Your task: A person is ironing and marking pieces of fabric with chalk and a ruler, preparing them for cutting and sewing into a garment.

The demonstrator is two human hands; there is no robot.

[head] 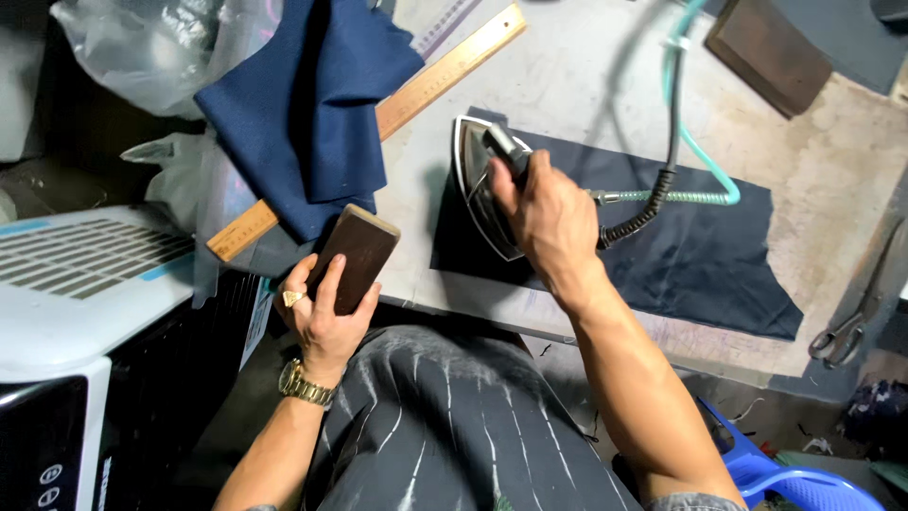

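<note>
Right hand (549,222) wrapped tight around the handle of the iron (478,189), sole flat on dark cloth (681,265) on the desk (832,161). Probably heavy, hot, rigid; best taken only by that handle, clear of the hose (705,156). Left hand (326,312) closed on a wooden block (352,255): hard, light-looking, easy to hold by its edges.
</note>
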